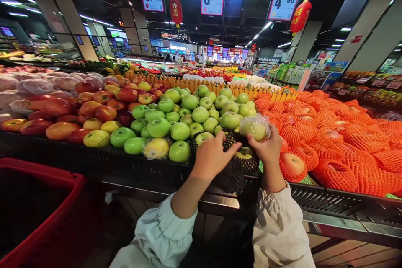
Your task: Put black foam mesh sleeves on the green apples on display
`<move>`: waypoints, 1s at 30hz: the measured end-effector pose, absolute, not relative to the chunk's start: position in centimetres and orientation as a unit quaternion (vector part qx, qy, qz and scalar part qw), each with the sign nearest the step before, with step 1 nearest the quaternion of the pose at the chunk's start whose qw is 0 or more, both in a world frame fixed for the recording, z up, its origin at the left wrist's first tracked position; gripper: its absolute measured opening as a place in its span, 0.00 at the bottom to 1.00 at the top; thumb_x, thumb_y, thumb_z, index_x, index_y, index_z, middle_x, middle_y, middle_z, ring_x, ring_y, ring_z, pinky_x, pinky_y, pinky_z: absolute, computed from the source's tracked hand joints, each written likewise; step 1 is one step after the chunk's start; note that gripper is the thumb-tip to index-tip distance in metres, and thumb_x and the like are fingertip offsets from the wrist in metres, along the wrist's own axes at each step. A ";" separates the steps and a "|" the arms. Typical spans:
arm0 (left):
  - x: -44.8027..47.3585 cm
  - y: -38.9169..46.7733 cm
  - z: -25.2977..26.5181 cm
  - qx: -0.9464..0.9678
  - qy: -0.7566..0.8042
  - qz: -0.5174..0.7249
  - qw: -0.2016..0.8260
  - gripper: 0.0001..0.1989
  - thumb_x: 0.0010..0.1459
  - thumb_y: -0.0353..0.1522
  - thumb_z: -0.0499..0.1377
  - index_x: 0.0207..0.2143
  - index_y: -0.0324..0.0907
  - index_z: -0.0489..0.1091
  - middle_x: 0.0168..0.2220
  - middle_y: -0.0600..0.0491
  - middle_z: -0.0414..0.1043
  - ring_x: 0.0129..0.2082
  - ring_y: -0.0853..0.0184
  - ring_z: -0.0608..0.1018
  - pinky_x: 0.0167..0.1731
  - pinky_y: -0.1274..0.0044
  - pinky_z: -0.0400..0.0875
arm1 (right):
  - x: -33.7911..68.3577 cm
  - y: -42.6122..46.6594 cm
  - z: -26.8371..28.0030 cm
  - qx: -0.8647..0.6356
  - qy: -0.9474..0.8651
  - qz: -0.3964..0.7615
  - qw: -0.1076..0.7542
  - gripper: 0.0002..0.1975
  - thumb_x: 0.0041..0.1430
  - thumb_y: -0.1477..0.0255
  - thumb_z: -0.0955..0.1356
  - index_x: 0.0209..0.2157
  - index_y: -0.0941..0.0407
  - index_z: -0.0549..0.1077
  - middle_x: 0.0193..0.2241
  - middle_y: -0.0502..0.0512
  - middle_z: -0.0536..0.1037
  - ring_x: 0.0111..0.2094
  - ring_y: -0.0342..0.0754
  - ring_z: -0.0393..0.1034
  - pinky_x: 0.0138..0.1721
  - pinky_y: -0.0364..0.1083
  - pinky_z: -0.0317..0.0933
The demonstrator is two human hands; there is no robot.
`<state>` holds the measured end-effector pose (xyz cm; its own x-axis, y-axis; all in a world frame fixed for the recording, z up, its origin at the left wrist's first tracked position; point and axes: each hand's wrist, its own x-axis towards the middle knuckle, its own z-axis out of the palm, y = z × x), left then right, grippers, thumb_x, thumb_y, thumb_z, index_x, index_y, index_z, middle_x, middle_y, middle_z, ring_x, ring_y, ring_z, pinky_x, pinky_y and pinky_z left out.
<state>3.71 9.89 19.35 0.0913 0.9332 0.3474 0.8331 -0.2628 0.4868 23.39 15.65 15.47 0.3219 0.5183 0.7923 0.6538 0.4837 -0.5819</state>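
A green apple in clear plastic wrap [256,129] is gripped by my right hand [270,147], just above the front of the pile. My left hand [211,155] hovers to its left, thumb stretched toward it and fingers apart, with nothing visible in them. Beneath and between the hands sit apples in black foam nets [248,157]. A bunched black foam net [230,176] hangs at the display's front edge, partly behind my left hand. Loose green apples [180,131] fill the middle of the display, and one wrapped yellowish apple [156,148] lies among them.
Red and yellow apples [61,131] are heaped at left. Fruit in orange foam nets [336,175] covers the right side. A black crate rim [150,172] runs along the front. A red basket [40,167] stands at lower left. Behind the fruit is a low yellow fence [176,83].
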 end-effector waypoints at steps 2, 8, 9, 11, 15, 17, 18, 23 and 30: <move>2.7 11.8 20.2 0.712 0.624 0.320 0.037 0.24 0.63 0.52 0.59 0.43 0.40 0.73 0.40 0.45 0.81 0.44 0.52 0.83 0.41 0.69 0.73 | 23.4 15.7 15.4 -0.502 -0.579 -0.054 0.640 0.33 0.41 0.53 0.76 0.46 0.58 0.73 0.42 0.63 0.79 0.43 0.62 0.74 0.48 0.62 0.69; 3.3 16.8 20.8 0.740 0.639 0.194 0.079 0.40 0.50 0.64 0.60 0.39 0.34 0.78 0.44 0.34 0.81 0.46 0.43 0.81 0.39 0.66 0.74 | 23.5 15.9 15.2 -0.499 -0.578 -0.064 0.642 0.34 0.41 0.53 0.76 0.47 0.57 0.73 0.44 0.63 0.80 0.43 0.61 0.74 0.49 0.61 0.69; 3.5 17.1 20.8 0.746 0.635 0.181 0.088 0.41 0.49 0.64 0.61 0.40 0.34 0.79 0.44 0.33 0.81 0.46 0.42 0.81 0.39 0.65 0.74 | 23.6 15.9 15.2 -0.501 -0.577 -0.066 0.642 0.33 0.41 0.53 0.76 0.47 0.57 0.73 0.44 0.63 0.80 0.43 0.61 0.74 0.49 0.60 0.69; 4.0 17.3 20.9 0.761 0.622 0.157 0.101 0.39 0.48 0.62 0.63 0.41 0.34 0.79 0.46 0.33 0.81 0.46 0.43 0.81 0.40 0.65 0.74 | 23.5 15.9 15.2 -0.502 -0.577 -0.071 0.640 0.33 0.41 0.53 0.76 0.47 0.57 0.74 0.44 0.62 0.80 0.43 0.60 0.74 0.49 0.60 0.69; 4.3 17.1 21.0 0.777 0.602 0.141 0.119 0.32 0.51 0.55 0.64 0.42 0.36 0.80 0.45 0.37 0.81 0.46 0.47 0.82 0.41 0.67 0.75 | 23.6 15.9 15.2 -0.500 -0.583 -0.072 0.636 0.34 0.40 0.53 0.76 0.47 0.57 0.73 0.44 0.63 0.80 0.44 0.62 0.74 0.49 0.61 0.69; 4.1 17.1 21.0 0.778 0.600 0.139 0.121 0.31 0.51 0.54 0.65 0.42 0.36 0.80 0.44 0.38 0.81 0.45 0.48 0.82 0.40 0.68 0.75 | 23.6 15.9 15.1 -0.500 -0.583 -0.067 0.637 0.34 0.40 0.52 0.76 0.47 0.57 0.73 0.44 0.64 0.80 0.45 0.62 0.74 0.49 0.62 0.68; 3.8 17.2 21.0 0.783 0.595 0.138 0.119 0.30 0.50 0.53 0.66 0.42 0.35 0.79 0.44 0.38 0.81 0.45 0.48 0.82 0.40 0.68 0.75 | 23.7 15.9 15.1 -0.499 -0.582 -0.064 0.639 0.35 0.40 0.52 0.75 0.47 0.58 0.73 0.44 0.64 0.80 0.45 0.62 0.74 0.49 0.62 0.68; 2.2 17.8 20.6 0.831 0.533 0.135 0.080 0.33 0.49 0.51 0.70 0.47 0.35 0.77 0.48 0.39 0.80 0.48 0.48 0.81 0.45 0.68 0.74 | 23.8 15.9 15.0 -0.498 -0.583 -0.065 0.639 0.36 0.39 0.51 0.76 0.47 0.58 0.73 0.43 0.64 0.80 0.45 0.63 0.74 0.49 0.62 0.69; 3.7 14.9 20.4 0.817 0.564 0.117 0.032 0.33 0.58 0.47 0.68 0.55 0.32 0.69 0.56 0.34 0.74 0.55 0.46 0.78 0.50 0.66 0.74 | 23.5 15.7 15.2 -0.491 -0.603 -0.089 0.622 0.32 0.41 0.54 0.75 0.46 0.56 0.72 0.43 0.63 0.79 0.45 0.63 0.74 0.48 0.61 0.68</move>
